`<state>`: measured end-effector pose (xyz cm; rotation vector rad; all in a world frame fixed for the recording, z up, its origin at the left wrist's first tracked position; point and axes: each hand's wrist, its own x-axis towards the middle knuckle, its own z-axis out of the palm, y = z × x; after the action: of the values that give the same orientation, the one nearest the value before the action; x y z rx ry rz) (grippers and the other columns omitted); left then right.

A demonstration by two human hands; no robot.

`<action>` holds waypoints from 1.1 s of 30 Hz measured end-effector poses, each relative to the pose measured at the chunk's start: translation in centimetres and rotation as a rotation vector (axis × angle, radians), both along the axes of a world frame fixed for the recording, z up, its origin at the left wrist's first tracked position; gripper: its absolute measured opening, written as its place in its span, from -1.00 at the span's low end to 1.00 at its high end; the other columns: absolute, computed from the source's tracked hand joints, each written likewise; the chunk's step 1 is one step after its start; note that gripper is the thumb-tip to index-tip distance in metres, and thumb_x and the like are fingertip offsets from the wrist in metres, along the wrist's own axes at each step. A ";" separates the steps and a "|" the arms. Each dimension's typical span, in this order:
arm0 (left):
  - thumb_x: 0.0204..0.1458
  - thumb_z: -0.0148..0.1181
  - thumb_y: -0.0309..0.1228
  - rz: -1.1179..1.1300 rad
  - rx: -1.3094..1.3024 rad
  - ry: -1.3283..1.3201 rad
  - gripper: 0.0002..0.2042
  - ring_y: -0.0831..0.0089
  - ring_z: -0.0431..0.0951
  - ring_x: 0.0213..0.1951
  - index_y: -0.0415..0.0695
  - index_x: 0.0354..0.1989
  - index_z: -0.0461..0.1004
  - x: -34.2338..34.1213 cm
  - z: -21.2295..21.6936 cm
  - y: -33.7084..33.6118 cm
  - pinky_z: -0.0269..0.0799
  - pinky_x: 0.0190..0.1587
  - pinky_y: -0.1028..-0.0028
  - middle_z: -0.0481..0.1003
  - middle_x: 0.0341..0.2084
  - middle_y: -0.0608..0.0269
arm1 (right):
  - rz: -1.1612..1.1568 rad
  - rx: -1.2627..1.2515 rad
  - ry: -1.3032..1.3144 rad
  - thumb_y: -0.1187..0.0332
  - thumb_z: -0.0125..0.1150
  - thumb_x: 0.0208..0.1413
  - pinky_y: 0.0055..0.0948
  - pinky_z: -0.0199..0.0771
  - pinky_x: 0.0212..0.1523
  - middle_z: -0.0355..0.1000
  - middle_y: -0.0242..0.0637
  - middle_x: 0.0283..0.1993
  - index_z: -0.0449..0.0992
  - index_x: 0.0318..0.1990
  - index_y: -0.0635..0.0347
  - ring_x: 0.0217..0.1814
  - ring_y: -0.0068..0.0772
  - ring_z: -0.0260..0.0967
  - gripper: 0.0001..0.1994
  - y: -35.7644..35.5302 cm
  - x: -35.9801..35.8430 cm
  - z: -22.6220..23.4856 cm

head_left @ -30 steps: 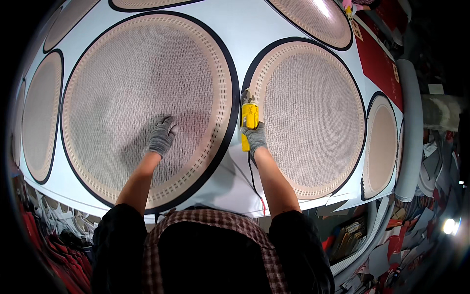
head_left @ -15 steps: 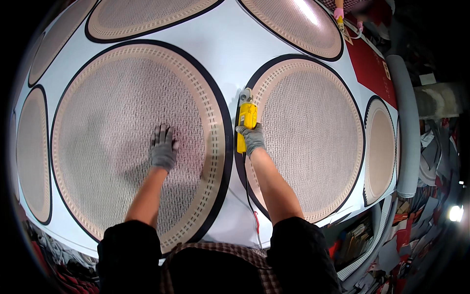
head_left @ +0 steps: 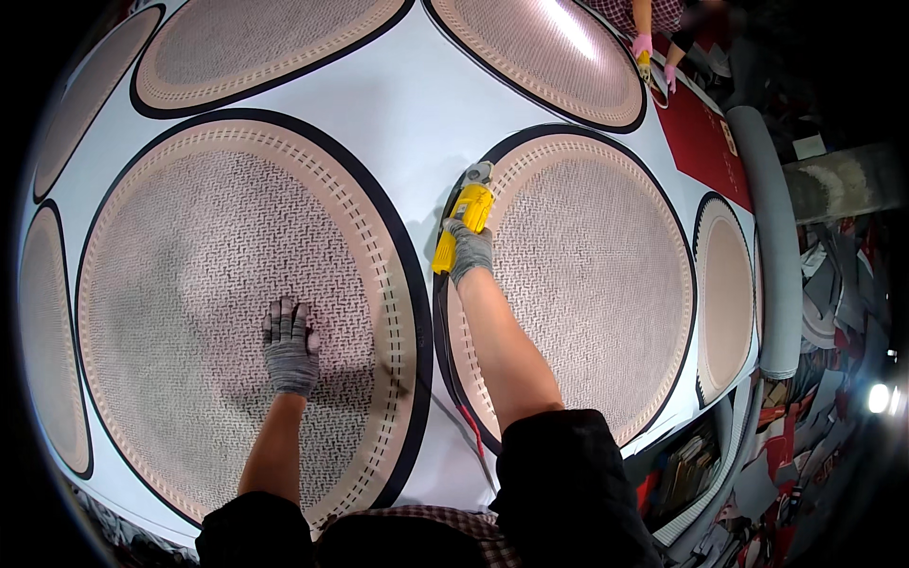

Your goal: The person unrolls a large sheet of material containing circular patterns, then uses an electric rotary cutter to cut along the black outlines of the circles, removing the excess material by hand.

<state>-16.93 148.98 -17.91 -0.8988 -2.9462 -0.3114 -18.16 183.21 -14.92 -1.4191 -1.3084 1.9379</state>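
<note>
My right hand (head_left: 470,251), in a grey glove, grips a yellow power cutter (head_left: 464,213) whose grey head sits on the black outer edge of a round beige rug (head_left: 597,275) on the right. My left hand (head_left: 289,348), also gloved, lies flat with fingers spread on a larger round beige rug (head_left: 208,256) with a black border. Both rugs are part of one big white sheet (head_left: 407,104) with several round rug shapes on it. A thin cord (head_left: 464,421) trails back from the tool toward my body.
More round rugs lie at the top (head_left: 265,43) and the far left (head_left: 43,331). Another person's hands in pink gloves (head_left: 653,52) work at the top right beside a red mat (head_left: 705,142). A grey roll (head_left: 772,237) runs along the right edge, with fabric scraps (head_left: 814,435) beyond it.
My view has shifted forward over the sheet. My right hand has pushed the cutter farther along the right rug's black edge, and my left hand has slid toward the middle of the big rug.
</note>
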 end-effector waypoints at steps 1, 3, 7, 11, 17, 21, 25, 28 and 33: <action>0.12 -0.19 -0.16 0.004 0.006 -0.012 -0.53 0.01 0.04 0.27 -0.18 0.14 0.26 0.1 0.3 0.1 -0.15 0.30 0.08 0.13 0.22 -0.02 | -0.013 -0.005 0.015 0.49 0.30 -0.12 -0.29 0.50 -0.38 0.37 -0.26 -0.28 0.23 -0.06 0.17 -0.35 -0.30 0.42 -0.55 0.5 -0.4 0.0; 0.12 -0.19 -0.18 0.012 0.010 -0.025 -0.54 0.00 0.04 0.27 -0.20 0.12 0.27 0.0 0.7 0.2 -0.15 0.29 0.08 0.14 0.21 -0.02 | -0.034 -0.015 0.050 0.50 0.29 -0.11 -0.27 0.52 -0.40 0.38 -0.25 -0.28 0.24 -0.06 0.17 -0.35 -0.29 0.43 -0.55 1.2 -1.7 0.5; 0.12 -0.22 -0.18 -0.008 0.037 0.000 -0.54 -0.01 0.06 0.26 -0.22 0.09 0.29 -0.1 0.6 0.2 -0.14 0.29 0.07 0.17 0.19 -0.05 | -0.132 -0.021 0.097 0.52 0.30 -0.13 -0.24 0.53 -0.38 0.38 -0.22 -0.24 0.25 -0.06 0.22 -0.34 -0.23 0.43 -0.55 3.1 -3.6 0.2; 0.14 -0.30 -0.12 -0.001 0.026 0.005 -0.51 -0.03 0.10 0.24 -0.22 0.07 0.32 -0.3 0.4 0.3 -0.13 0.29 0.05 0.19 0.17 -0.06 | -0.152 0.017 0.105 0.53 0.32 -0.17 -0.24 0.52 -0.32 0.37 -0.20 -0.22 0.21 -0.03 0.25 -0.30 -0.22 0.42 -0.49 5.6 -4.9 -1.3; 0.14 -0.30 -0.10 -0.005 0.044 0.029 -0.51 -0.03 0.13 0.21 -0.24 0.03 0.33 -0.3 0.2 0.5 -0.10 0.27 0.04 0.23 0.13 -0.08 | -0.158 0.037 0.117 0.53 0.35 -0.22 -0.26 0.51 -0.27 0.35 -0.18 -0.18 0.16 0.01 0.23 -0.24 -0.21 0.41 -0.40 9.5 -6.2 -2.7; 0.13 -0.27 -0.08 0.008 0.025 0.002 -0.50 -0.05 0.13 0.20 -0.23 0.03 0.32 -0.2 0.2 0.3 -0.07 0.25 0.03 0.23 0.11 -0.08 | -0.190 0.030 0.123 0.51 0.35 -0.22 -0.27 0.52 -0.26 0.35 -0.19 -0.21 0.16 0.01 0.23 -0.26 -0.23 0.41 -0.40 9.9 -7.8 -2.7; 0.10 -0.21 -0.09 -0.032 0.029 0.009 -0.52 -0.04 0.15 0.18 -0.21 0.02 0.33 -0.8 0.2 0.2 -0.04 0.24 0.03 0.26 0.08 -0.07 | -0.128 0.002 0.440 0.43 0.37 -0.26 -0.28 0.50 -0.39 0.37 -0.34 -0.39 0.32 -0.15 0.08 -0.40 -0.30 0.40 -0.55 14.1 -7.4 -5.8; 0.07 -0.17 -0.11 -0.025 0.045 0.003 -0.54 -0.02 0.17 0.17 -0.19 0.01 0.34 -0.7 0.9 0.4 -0.01 0.22 0.03 0.26 0.07 -0.07 | -0.046 -0.195 0.567 0.32 0.36 -0.21 -0.23 0.52 -0.35 0.36 -0.28 -0.38 0.29 -0.08 0.10 -0.36 -0.19 0.41 -0.51 14.1 -5.7 -6.2; 0.00 -0.09 -0.15 0.002 0.049 0.016 -0.54 -0.01 0.16 0.18 -0.16 0.03 0.33 -0.4 0.6 -0.1 -0.03 0.23 0.05 0.23 0.11 -0.07 | 0.046 -0.311 0.666 0.25 0.38 -0.20 -0.23 0.53 -0.26 0.39 -0.19 -0.24 0.28 -0.01 0.13 -0.27 -0.16 0.41 -0.44 11.9 -1.2 -6.0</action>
<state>-17.37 148.90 -17.26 -0.8886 -2.9108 -0.3723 -19.39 195.07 -20.96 -0.7316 -0.7564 2.4216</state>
